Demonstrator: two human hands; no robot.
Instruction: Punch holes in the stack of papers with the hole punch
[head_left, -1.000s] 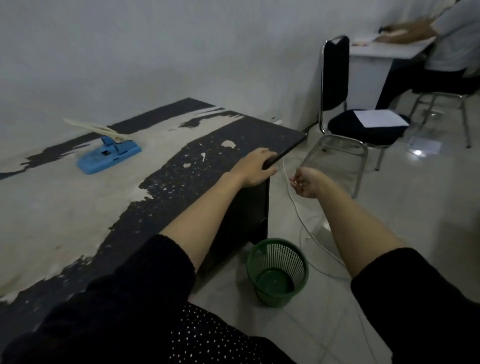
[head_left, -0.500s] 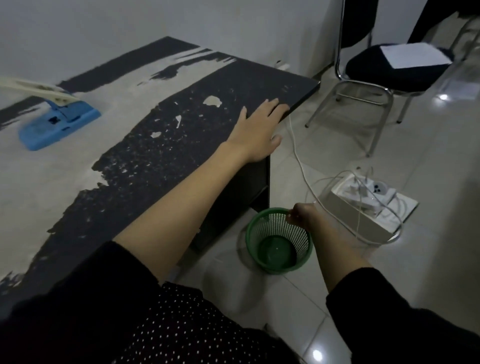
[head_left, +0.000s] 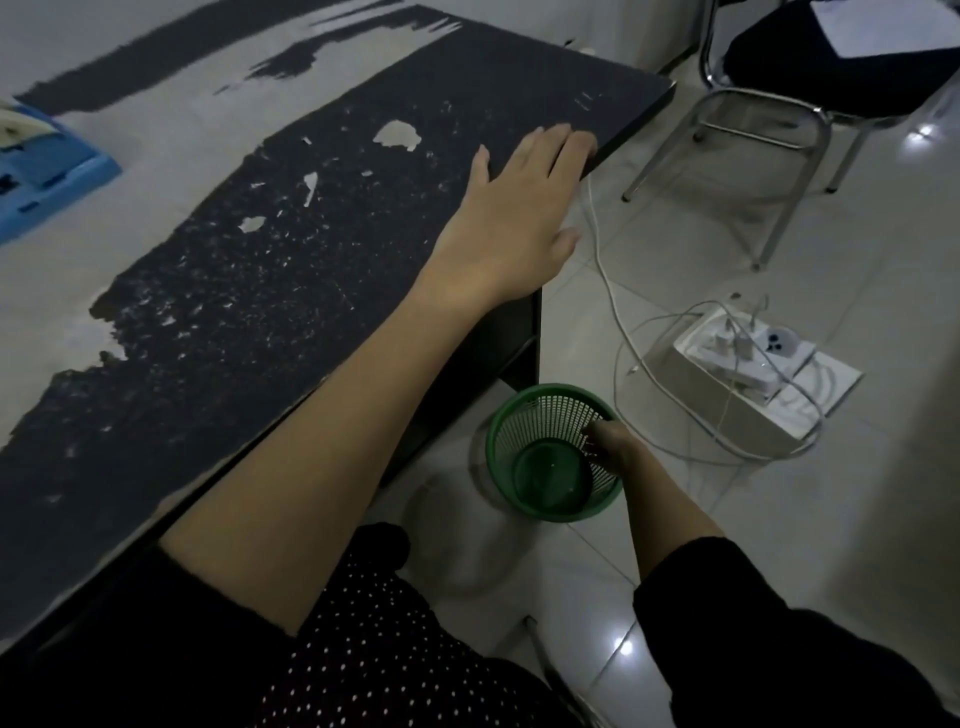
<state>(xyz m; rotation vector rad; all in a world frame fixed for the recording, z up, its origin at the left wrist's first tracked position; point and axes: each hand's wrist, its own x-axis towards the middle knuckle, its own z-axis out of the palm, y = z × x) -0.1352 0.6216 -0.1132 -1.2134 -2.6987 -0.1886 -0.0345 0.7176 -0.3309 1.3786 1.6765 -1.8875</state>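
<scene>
a: dim all over, bluish grey, colours muted.
b: any glare?
a: small bright reflections on the glossy floor tiles (head_left: 779, 519), near the bottom and upper right.
b: sharpness?
a: soft, slightly smeared; the left hand (head_left: 511, 218) has blurred fingertips. straight edges bow toward the frame's borders.

hole punch (head_left: 41, 171) left on table (head_left: 260, 312), bin (head_left: 553, 452) beside it on floor

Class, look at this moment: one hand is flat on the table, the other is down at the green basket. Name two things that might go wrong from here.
1. The right hand grips the light green basket by one rim; it may tip.
2. White cables trail beside the basket and could snag as it is lifted.
</scene>
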